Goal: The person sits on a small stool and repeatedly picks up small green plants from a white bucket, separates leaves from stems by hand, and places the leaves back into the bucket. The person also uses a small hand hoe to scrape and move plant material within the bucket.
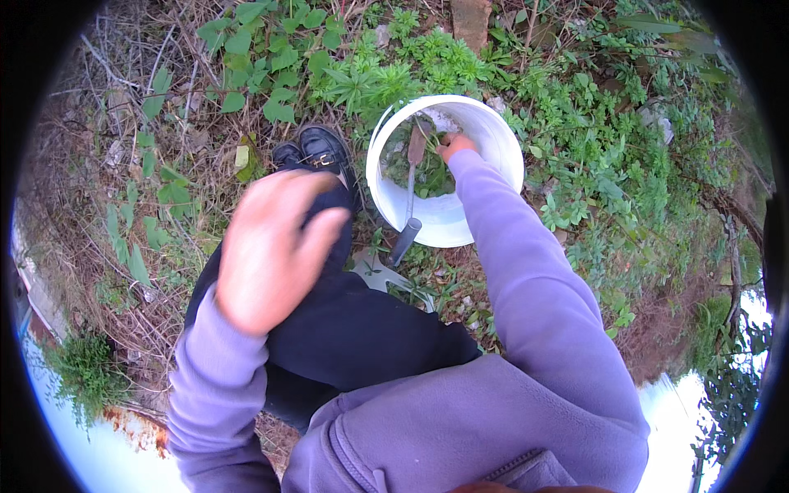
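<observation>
A white bucket [501, 140] stands on the ground in front of me, with loose green plants [431, 177] inside. My right hand [457, 146] reaches over its rim into the bucket, its fingers closed around thin green stems, their tips partly hidden. Beside it a trowel [411, 177] with a rusty blade, grey shaft and dark handle leans in the bucket, its handle jutting over the near rim. My left hand [275, 246], blurred by motion, is above my leg with the thumb apart from the fingers and nothing visible in it.
Low green weeds [600, 164] grow around the bucket, with dry twigs [107, 99] at the left. A brick-like block [471, 25] lies at the far side. My black shoes [325, 148] are just left of the bucket. A pale flat object [378, 271] lies near my knee.
</observation>
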`<state>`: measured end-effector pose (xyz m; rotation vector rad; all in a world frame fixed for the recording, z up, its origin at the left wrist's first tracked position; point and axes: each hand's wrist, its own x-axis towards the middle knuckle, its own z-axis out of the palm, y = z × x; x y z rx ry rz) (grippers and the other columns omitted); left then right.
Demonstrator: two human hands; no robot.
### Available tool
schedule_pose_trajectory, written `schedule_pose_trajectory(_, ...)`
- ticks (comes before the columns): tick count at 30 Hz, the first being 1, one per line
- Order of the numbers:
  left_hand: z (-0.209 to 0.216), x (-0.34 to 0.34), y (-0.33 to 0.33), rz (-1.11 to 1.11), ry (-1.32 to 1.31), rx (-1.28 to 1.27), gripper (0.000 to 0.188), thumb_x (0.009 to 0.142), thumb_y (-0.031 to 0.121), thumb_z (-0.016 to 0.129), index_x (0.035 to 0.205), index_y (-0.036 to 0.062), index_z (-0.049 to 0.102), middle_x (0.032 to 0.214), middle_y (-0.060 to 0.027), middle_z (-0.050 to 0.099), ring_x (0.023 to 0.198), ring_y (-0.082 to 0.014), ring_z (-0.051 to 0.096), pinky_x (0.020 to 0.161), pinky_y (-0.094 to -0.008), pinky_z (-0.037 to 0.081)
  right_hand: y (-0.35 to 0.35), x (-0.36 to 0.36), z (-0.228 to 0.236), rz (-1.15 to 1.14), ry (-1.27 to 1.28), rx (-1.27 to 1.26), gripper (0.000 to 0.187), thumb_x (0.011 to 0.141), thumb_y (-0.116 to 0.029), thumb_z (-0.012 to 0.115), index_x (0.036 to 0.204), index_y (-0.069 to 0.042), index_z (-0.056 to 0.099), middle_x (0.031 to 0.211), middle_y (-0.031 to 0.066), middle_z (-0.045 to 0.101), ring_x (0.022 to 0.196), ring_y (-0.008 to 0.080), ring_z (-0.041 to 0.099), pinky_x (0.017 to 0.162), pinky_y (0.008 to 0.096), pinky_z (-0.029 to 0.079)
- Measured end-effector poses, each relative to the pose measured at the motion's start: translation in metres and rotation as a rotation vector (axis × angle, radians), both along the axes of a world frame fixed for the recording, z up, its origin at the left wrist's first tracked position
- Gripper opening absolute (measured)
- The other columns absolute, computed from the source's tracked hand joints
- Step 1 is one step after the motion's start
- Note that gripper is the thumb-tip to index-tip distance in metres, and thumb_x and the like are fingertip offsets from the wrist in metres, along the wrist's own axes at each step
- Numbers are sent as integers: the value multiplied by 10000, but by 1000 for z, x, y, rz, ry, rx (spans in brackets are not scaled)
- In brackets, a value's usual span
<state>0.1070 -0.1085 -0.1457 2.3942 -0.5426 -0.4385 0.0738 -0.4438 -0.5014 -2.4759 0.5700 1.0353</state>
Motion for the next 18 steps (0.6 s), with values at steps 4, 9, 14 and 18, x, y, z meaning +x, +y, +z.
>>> schedule_pose_trajectory(4, -81, 14, -86, -298, 638, 141, 502, 860, 371, 558, 1127, -55, 551, 1097, -259, 592, 1068, -386, 559, 921, -416, 435, -3, -1, 11, -83, 19, 128, 393, 744, -303, 706, 1076, -95, 673, 1046, 152, 664, 986, 298, 627, 891, 354, 470)
schedule_pose_trajectory(9, -197, -45, -166, 86, 759, 409, 680, 754, 373, 665, 1188, -92, 424, 1109, -265, 592, 1041, -379, 590, 894, -409, 465, 2, -18, 24, -180, -31, 105, 408, 717, -342, 677, 1024, -74, 687, 1049, 182, 654, 1004, 313, 616, 905, 352, 462)
schedule_pose_trajectory(14, -240, -49, -146, -701, 664, 354, 253, 795, 163, 609, 872, -78, 598, 876, -243, 664, 835, -368, 655, 786, -356, 513, 13, -29, 36, -533, -154, 187, 343, 801, -169, 641, 1107, -17, 609, 973, 134, 673, 763, 230, 679, 635, 348, 544)
schedule_pose_trajectory(18, -175, -47, -134, 341, 1388, 69, 177, 843, 103, 543, 738, -33, 585, 625, -129, 586, 580, -268, 611, 499, -413, 503, 10, -22, 75, -840, -52, 339, 351, 831, -95, 613, 1158, 7, 538, 858, 120, 657, 590, 167, 637, 480, 301, 515)
